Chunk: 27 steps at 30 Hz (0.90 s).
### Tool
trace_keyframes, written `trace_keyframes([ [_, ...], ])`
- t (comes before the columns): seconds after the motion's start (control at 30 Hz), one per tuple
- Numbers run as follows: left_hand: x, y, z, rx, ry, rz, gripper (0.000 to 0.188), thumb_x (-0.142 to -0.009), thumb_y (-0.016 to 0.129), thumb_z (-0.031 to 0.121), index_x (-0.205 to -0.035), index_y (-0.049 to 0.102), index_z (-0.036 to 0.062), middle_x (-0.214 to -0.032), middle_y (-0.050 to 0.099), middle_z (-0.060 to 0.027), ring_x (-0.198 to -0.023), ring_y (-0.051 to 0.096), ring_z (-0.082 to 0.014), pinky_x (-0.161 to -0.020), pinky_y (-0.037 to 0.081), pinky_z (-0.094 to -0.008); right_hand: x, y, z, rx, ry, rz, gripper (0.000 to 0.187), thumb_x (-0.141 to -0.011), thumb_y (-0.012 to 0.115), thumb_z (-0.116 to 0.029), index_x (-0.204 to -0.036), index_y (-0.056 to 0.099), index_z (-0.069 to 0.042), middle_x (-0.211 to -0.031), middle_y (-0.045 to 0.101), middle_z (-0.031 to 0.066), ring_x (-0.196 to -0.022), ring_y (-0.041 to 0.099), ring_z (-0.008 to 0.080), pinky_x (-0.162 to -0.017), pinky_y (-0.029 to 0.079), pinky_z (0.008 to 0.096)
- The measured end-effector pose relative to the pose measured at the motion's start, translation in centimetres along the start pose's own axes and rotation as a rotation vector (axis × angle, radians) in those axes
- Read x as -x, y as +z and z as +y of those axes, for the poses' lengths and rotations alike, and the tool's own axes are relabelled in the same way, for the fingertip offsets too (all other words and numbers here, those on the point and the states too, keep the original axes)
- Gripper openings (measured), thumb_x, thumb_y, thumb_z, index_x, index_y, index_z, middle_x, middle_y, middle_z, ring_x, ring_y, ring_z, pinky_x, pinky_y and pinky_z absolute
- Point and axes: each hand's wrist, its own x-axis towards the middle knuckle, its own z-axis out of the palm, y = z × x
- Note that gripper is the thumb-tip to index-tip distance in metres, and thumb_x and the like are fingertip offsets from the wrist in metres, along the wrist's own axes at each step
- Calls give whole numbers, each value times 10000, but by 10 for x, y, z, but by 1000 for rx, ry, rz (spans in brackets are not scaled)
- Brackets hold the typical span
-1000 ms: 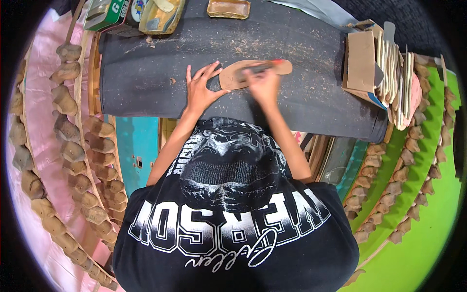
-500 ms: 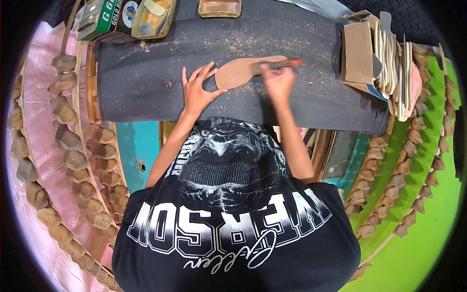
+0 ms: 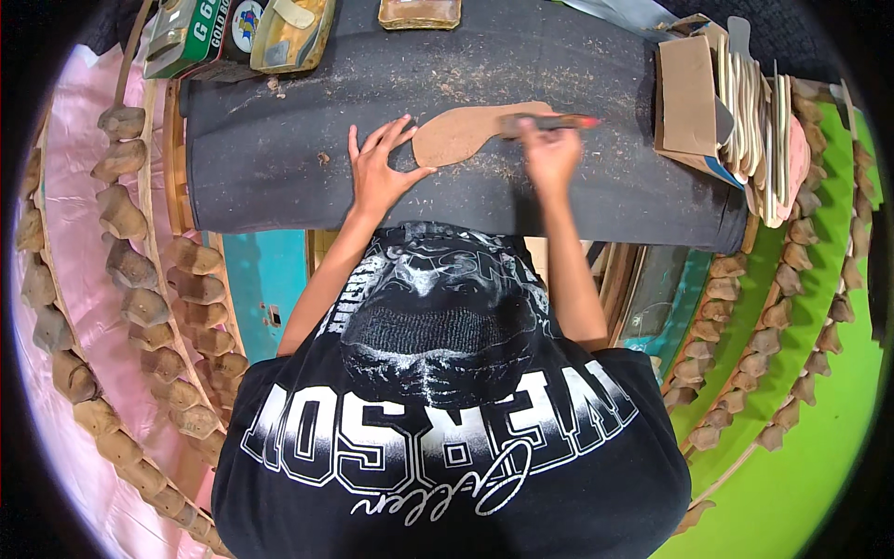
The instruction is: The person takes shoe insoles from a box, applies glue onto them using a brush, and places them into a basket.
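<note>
A tan shoe insole (image 3: 456, 137) lies flat on the dark cloth-covered worktable, its broad end toward my left hand (image 3: 377, 168). That hand rests on the cloth and holds the broad end between thumb and index finger; its other fingers are spread. My right hand (image 3: 554, 156) is closed round a short dark tool (image 3: 521, 124) with a red-orange end. The tool lies across the narrow end of the insole, slightly smeared by motion, so its exact kind is unclear.
Shavings (image 3: 466, 88) litter the worktable (image 3: 270, 177). A green can (image 3: 186, 37), a grimy tray (image 3: 293, 37) and a small brown tray (image 3: 419, 13) stand at the back. A cardboard box (image 3: 686, 102) of sole-shaped pieces is at right. Wooden shoe lasts (image 3: 121, 210) line racks on both sides.
My right hand has moved to the right with the tool, along the narrow end of the insole. My left hand stays at the broad end, almost still.
</note>
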Motion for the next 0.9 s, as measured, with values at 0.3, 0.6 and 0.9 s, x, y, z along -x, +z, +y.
trace_keyframes([
  [0.3,1,1,1,-32,6,34,944,-675,960,503,-1495,619,182,-1293,779,68,-1362,600,-183,-1312,122,-595,4,28,-28,89,-181,39,233,-871,846,-110,-1042,726,-5,-818,761,97,-732,748,160,-677,597,334],
  [0.6,0,1,0,-78,56,32,957,-667,956,513,-1499,617,183,-1301,777,61,-1348,615,-190,-1312,134,-606,39,85,-19,23,-97,-234,303,-857,882,-216,-1018,732,-8,-774,737,90,-677,711,173,-649,573,362],
  [0.9,-2,-1,3,30,13,29,951,-661,960,499,-1490,625,175,-1299,776,56,-1342,621,-191,-1308,138,-608,-14,17,-38,132,-61,89,268,-899,828,-41,-1117,678,2,-929,781,124,-814,781,199,-691,612,331],
])
